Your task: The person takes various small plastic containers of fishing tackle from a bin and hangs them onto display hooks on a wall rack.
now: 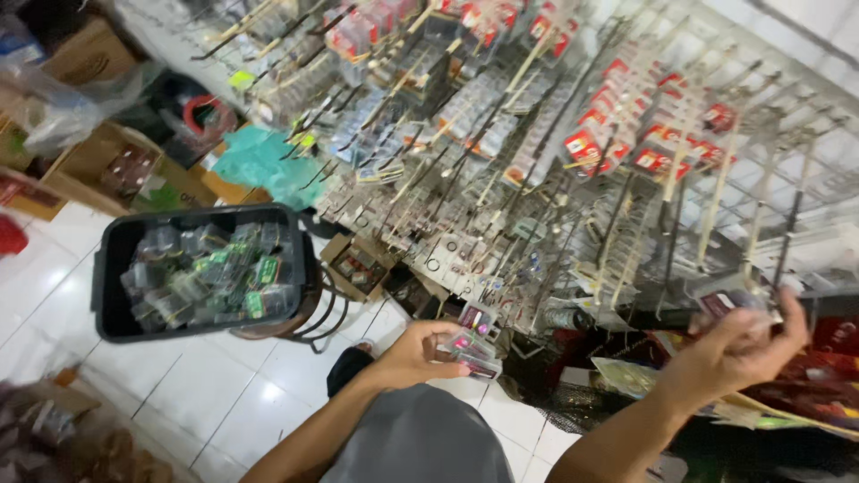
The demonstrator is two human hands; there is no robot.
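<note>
Packets (pixel 470 347), light and slippery I judge, pinched in my left hand (pixel 413 353); right hand (pixel 738 344) pinches 1 packet (pixel 729 304) by its edge near the far rack (pixel 573 134).

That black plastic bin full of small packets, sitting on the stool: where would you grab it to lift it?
Probably by the two short ends of the black rectangular plastic bin, one of the hands under each rim lip, coming in from the sides. Its rim runs wide and bare all round. The clear packets with green labels heap in the middle, so reaching in from above would find no firm hold.
</note>
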